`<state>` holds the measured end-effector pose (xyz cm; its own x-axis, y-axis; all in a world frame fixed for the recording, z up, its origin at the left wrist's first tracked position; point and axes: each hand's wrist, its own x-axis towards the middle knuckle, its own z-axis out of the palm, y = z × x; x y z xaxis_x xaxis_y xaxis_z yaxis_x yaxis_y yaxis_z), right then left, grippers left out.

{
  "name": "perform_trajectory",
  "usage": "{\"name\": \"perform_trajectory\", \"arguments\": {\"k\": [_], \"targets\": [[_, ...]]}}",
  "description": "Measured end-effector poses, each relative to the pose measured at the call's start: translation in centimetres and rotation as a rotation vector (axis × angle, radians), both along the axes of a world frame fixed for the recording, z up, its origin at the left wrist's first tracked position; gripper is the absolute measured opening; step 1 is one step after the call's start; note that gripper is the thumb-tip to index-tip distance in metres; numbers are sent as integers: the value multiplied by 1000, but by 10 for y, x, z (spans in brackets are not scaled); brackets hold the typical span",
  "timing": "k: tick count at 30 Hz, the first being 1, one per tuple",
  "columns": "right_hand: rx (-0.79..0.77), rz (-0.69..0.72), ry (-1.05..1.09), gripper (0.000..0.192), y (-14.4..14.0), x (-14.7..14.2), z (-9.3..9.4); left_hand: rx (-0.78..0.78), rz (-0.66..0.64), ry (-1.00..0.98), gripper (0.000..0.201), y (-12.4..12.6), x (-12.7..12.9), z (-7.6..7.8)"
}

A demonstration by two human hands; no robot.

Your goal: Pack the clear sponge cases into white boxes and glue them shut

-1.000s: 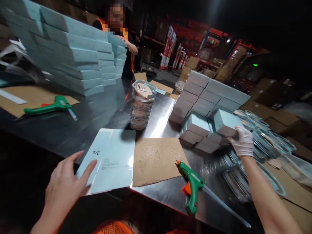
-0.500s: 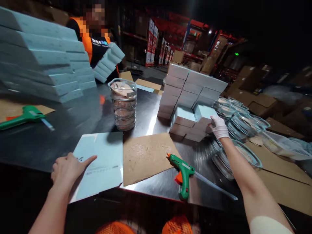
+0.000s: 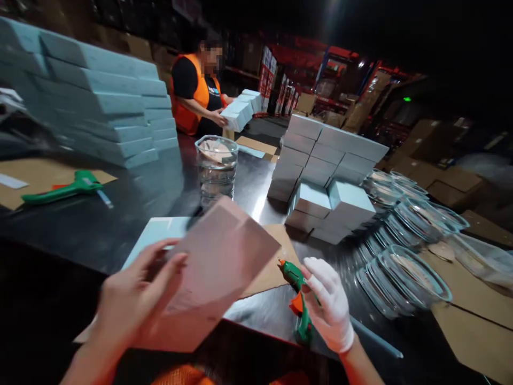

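Note:
My bare left hand (image 3: 130, 291) grips a flat carton (image 3: 222, 256), tilted up over the near table edge. In the carton's shadowed face no print can be read. Beneath it another light-blue carton sheet (image 3: 154, 232) lies on the table, partly covered. My right hand (image 3: 331, 307), in a white glove with some fingertips bare, is open with curved fingers. It hovers just in front of a green glue gun (image 3: 292, 274), hiding part of its body; whether they touch cannot be told. A brown cardboard sheet (image 3: 274, 272) lies behind the carton.
Stacked clear containers (image 3: 216, 174) stand mid-table. White boxes (image 3: 302, 155) are piled behind, and glass-like dishes (image 3: 404, 283) sit at right. Left are a tall stack of light-blue boxes (image 3: 120, 107) and another green glue gun (image 3: 80, 184). A co-worker (image 3: 196, 91) holds several boxes.
My left hand has lifted a carton off the table and tilted it. My right hand has left the white boxes and come back near the glue gun. The co-worker has turned sideways.

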<state>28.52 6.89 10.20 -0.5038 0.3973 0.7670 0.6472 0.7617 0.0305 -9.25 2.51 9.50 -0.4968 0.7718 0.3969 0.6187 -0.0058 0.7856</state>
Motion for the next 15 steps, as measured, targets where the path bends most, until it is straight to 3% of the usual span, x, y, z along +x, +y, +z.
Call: {"name": "perform_trajectory", "arguments": {"k": [3,5,8,11,15], "targets": [[-118,16,160,65,-28,-35,-18,-33,-569,-1,38,-13,45,-10],[-294,10,295,45,-37,-43,-31,-72,-728,-8,31,-23,58,-25],[-760,14,407,17,-51,-42,-52,-130,-749,-81,26,-37,50,-53],[-1172,42,414,23,-63,-42,-63,-199,-702,-162,27,-43,32,-76],[-1205,59,454,53,-68,-50,-60,-257,-770,-116,31,-45,22,-96]]}}
